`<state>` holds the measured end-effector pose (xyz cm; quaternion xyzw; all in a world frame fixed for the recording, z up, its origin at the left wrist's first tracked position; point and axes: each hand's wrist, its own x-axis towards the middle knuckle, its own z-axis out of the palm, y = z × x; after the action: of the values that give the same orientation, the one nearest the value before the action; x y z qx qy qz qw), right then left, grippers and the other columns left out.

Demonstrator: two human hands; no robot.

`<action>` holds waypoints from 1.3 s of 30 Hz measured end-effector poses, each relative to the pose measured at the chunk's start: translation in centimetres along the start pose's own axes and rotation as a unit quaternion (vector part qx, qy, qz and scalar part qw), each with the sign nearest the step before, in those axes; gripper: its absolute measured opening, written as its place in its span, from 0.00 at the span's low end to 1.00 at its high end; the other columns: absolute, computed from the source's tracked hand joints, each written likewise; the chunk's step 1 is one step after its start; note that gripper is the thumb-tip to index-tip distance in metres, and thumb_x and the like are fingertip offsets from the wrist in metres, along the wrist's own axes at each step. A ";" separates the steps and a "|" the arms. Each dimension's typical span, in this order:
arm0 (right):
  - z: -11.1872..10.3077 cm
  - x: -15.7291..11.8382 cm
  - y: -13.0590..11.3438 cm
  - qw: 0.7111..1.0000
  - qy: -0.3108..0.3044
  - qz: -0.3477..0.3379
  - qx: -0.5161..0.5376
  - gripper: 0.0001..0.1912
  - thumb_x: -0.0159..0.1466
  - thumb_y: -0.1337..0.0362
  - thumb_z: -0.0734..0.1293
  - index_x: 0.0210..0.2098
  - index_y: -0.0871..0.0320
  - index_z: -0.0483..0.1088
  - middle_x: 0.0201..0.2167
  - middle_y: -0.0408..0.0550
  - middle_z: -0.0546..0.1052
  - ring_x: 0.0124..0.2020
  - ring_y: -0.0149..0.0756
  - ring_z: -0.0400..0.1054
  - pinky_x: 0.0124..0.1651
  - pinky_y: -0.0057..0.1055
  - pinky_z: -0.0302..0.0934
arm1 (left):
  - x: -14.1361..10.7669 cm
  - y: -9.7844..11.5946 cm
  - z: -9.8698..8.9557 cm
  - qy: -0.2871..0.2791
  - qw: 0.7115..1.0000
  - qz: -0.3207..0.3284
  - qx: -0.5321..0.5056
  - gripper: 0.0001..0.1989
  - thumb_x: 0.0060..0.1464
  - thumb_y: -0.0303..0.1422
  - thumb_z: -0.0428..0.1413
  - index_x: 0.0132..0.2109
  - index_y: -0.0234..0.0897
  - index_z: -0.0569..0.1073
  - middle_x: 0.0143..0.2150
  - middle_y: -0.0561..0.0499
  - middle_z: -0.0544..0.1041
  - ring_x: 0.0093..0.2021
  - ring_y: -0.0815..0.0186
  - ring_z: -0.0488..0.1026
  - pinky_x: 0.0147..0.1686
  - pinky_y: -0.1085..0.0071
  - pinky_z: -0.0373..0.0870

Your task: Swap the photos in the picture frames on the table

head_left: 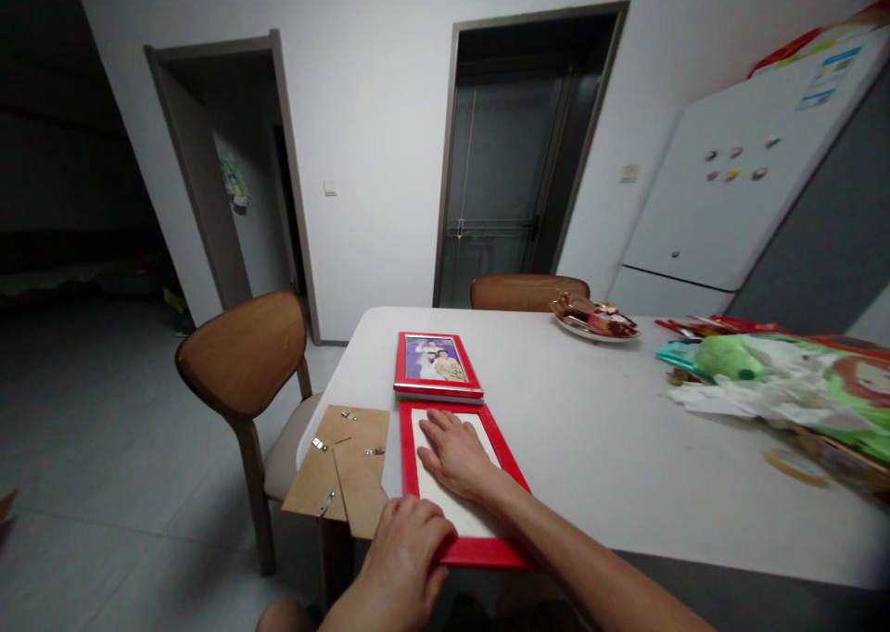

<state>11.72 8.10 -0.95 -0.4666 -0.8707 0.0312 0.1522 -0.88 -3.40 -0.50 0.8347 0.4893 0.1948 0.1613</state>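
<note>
A red picture frame (493,552) lies near the table's front edge, with a white sheet (464,517) inside its border. My right hand (455,454) rests flat on that sheet, fingers stretched out. At the frame's lower left corner, my left hand (412,549) is closed round the edge, its fingertips partly hidden. Just left lies a brown backing board (320,484) with metal clips and a stand leg, jutting past the table's edge. Directly beyond the near frame sits another red picture frame (475,378) with a photo (436,359) of people in it.
A white table (591,456) carries a plate of items (629,335) at the back and a pile of plastic packaging (785,372) on the right. A roll of tape (796,467) lies nearby. One chair (243,349) stands left, another chair (521,291) behind.
</note>
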 end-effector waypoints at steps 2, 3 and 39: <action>0.1 0.2 0.0 1.000 -0.004 -0.005 -0.006 0.15 0.58 0.58 0.55 0.41 0.58 0.64 0.45 0.51 0.64 0.44 0.39 0.54 0.41 0.34 0.48 | -0.1 -0.1 0.1 0.006 1.000 0.001 -0.012 0.14 0.42 0.22 0.51 0.39 0.40 0.65 0.42 0.53 0.67 0.43 0.64 0.60 0.47 0.66 0.55; 0.0 0.2 -0.1 1.000 -0.012 -0.006 -0.006 0.14 0.58 0.58 0.55 0.38 0.58 0.65 0.43 0.51 0.65 0.43 0.39 0.55 0.40 0.33 0.48 | -0.1 -0.2 0.2 0.011 1.000 0.001 -0.016 0.16 0.41 0.22 0.51 0.41 0.40 0.64 0.45 0.52 0.66 0.45 0.63 0.59 0.48 0.65 0.54; -3.5 -5.2 -4.6 0.960 0.036 0.003 0.278 0.20 0.46 0.71 0.60 0.40 0.56 0.66 0.40 0.49 0.66 0.43 0.36 0.60 0.46 0.33 0.55 | -3.0 -4.4 -2.2 0.194 0.972 -0.135 0.008 0.25 0.41 0.25 0.52 0.50 0.31 0.63 0.57 0.39 0.59 0.55 0.59 0.59 0.53 0.62 0.58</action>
<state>11.73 0.88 2.04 -0.4091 -0.8202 0.2558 0.3073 -6.68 -3.81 -1.09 0.7085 0.6207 0.3259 0.0811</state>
